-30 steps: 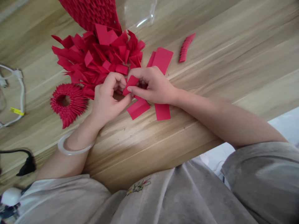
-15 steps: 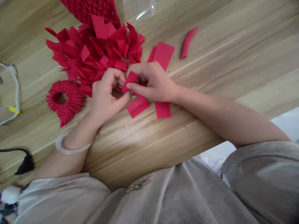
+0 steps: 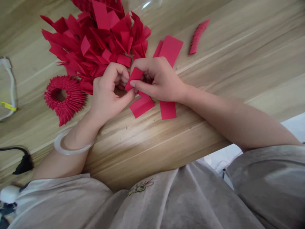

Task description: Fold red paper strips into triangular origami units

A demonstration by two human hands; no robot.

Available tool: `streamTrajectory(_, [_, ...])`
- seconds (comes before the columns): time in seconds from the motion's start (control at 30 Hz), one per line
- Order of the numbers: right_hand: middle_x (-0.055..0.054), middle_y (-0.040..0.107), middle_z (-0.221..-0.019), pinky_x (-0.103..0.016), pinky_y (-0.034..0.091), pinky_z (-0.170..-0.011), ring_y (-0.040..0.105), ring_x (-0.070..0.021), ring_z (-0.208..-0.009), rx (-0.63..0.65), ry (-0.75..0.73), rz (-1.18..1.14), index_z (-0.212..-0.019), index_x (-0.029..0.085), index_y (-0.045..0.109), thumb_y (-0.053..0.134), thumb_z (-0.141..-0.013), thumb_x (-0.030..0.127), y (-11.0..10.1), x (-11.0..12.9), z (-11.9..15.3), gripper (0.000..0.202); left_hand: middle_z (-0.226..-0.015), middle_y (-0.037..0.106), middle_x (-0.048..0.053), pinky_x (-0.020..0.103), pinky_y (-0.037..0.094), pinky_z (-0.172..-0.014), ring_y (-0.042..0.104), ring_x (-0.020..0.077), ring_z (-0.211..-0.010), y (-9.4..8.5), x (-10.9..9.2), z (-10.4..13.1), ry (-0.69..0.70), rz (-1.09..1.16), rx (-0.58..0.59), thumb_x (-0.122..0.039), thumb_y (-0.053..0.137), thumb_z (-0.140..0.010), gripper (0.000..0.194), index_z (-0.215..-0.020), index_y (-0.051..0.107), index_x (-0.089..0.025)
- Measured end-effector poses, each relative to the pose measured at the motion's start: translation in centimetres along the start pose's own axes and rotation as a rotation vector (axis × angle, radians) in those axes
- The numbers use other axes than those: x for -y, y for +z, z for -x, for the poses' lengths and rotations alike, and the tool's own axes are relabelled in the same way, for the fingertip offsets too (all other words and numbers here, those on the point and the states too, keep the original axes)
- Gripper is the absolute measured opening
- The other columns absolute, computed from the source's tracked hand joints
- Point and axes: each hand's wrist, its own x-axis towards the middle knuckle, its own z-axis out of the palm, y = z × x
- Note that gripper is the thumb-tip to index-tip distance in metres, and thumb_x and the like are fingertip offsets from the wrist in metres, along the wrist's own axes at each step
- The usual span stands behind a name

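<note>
Between the thumb and fingers of my right hand (image 3: 162, 79) is a small folded red paper strip (image 3: 133, 77). My left hand (image 3: 111, 92) closes on the strip's near left end, thumb and fingertips meeting at its edge. Flat red paper strips (image 3: 171, 51) lie under and beyond my right hand. Another creased strip (image 3: 142, 106) pokes out below my fingers. Just past my left hand rises a heap of folded red paper pieces (image 3: 95, 47). Left of my wrist sits a ring-shaped piece of interlocked red paper (image 3: 65, 97).
A short curved row of joined red pieces (image 3: 199, 36) lies at the right on the wooden table (image 3: 238, 57). Clear plastic (image 3: 145, 4) shows at the top edge. A white cable (image 3: 10, 86) and a black plug (image 3: 23, 163) are at the left.
The view has shifted slightly, so the things on the table sit a little higher in it. My hands keep nearly the same hold on the paper strip.
</note>
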Motion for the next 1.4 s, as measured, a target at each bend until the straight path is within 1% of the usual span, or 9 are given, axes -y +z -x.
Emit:
streamTrajectory(0.13, [0.002,0.052,-0.071,-0.02,0.039,-0.063,0.045,-0.006,-0.067,-0.007,-0.021,-0.015,-0.076,0.013,0.051,0.052,-0.089,0.022,0.14,-0.08,0.03,0.015,-0.066,0.052,-0.007,0.016,0.04,-0.053,0.045,0.0037,-0.055,-0.15,-0.03,-0.01,0.002,-0.011,0.0,-0.017,0.07,-0.075,0.025,-0.09,0.05,-0.018])
streamTrajectory(0.3, [0.001,0.054,-0.071,-0.019,0.041,-0.063,0.046,-0.0066,-0.068,-0.002,-0.039,-0.034,-0.077,0.013,0.052,0.051,-0.09,0.022,0.29,-0.36,0.08,0.016,-0.067,0.053,-0.007,0.016,0.039,-0.053,0.047,0.0035,-0.056,-0.33,0.0,-0.01,0.006,0.02,0.041,-0.016,0.069,-0.074,0.026,-0.09,0.049,-0.018])
streamTrajectory(0.53, [0.001,0.056,-0.069,-0.02,0.04,-0.059,0.046,-0.007,-0.065,-0.018,-0.038,-0.053,-0.079,0.013,0.055,0.053,-0.088,0.021,0.35,-0.39,0.05,0.012,-0.068,0.056,-0.006,0.018,0.041,-0.054,0.051,0.0054,-0.058,-0.4,-0.17,-0.01,-0.01,0.016,0.035,-0.012,0.069,-0.071,0.029,-0.088,0.048,-0.02])
streamTrajectory(0.8, [0.001,0.055,-0.071,-0.02,0.042,-0.062,0.047,-0.0071,-0.067,0.001,-0.048,-0.017,-0.079,0.013,0.053,0.05,-0.09,0.022,0.4,-0.48,0.06,0.015,-0.069,0.056,-0.006,0.018,0.039,-0.053,0.049,0.0056,-0.058,-0.36,0.2,0.03,-0.023,0.019,0.036,-0.015,0.07,-0.071,0.029,-0.089,0.048,-0.02])
streamTrajectory(0.97, [0.001,0.055,-0.07,-0.02,0.041,-0.062,0.047,-0.0068,-0.066,-0.008,-0.036,-0.019,-0.078,0.013,0.053,0.052,-0.088,0.021,0.34,-0.4,0.02,0.013,-0.067,0.054,-0.007,0.018,0.039,-0.051,0.047,0.0053,-0.056,-0.38,-0.01,0.04,-0.034,0.027,0.035,-0.015,0.069,-0.072,0.027,-0.088,0.048,-0.021])
streamTrajectory(1.17, [0.002,0.055,-0.067,-0.019,0.041,-0.061,0.047,-0.0069,-0.065,-0.015,-0.005,-0.024,-0.077,0.015,0.055,0.054,-0.087,0.022,0.26,-0.29,-0.01,0.012,-0.066,0.055,-0.006,0.021,0.04,-0.052,0.048,0.0074,-0.055,-0.46,-0.33,0.03,-0.048,-0.011,0.021,-0.02,0.069,-0.072,0.025,-0.087,0.049,-0.023])
streamTrajectory(1.27, [0.003,0.055,-0.066,-0.019,0.04,-0.06,0.047,-0.0067,-0.064,-0.025,-0.017,-0.033,-0.077,0.014,0.055,0.055,-0.086,0.02,0.39,-0.41,-0.01,0.01,-0.066,0.055,-0.006,0.021,0.04,-0.053,0.05,0.0082,-0.056,-0.52,-0.53,0.01,-0.068,-0.021,0.019,-0.022,0.068,-0.072,0.024,-0.086,0.049,-0.022])
streamTrajectory(1.4, [0.003,0.055,-0.066,-0.019,0.04,-0.06,0.046,-0.0068,-0.064,-0.023,-0.036,-0.038,-0.078,0.014,0.054,0.054,-0.086,0.019,0.52,-0.56,-0.02,0.01,-0.067,0.055,-0.006,0.02,0.04,-0.052,0.05,0.0078,-0.056,-0.59,-0.62,0.02,-0.058,-0.015,0.028,-0.021,0.068,-0.072,0.024,-0.087,0.048,-0.022])
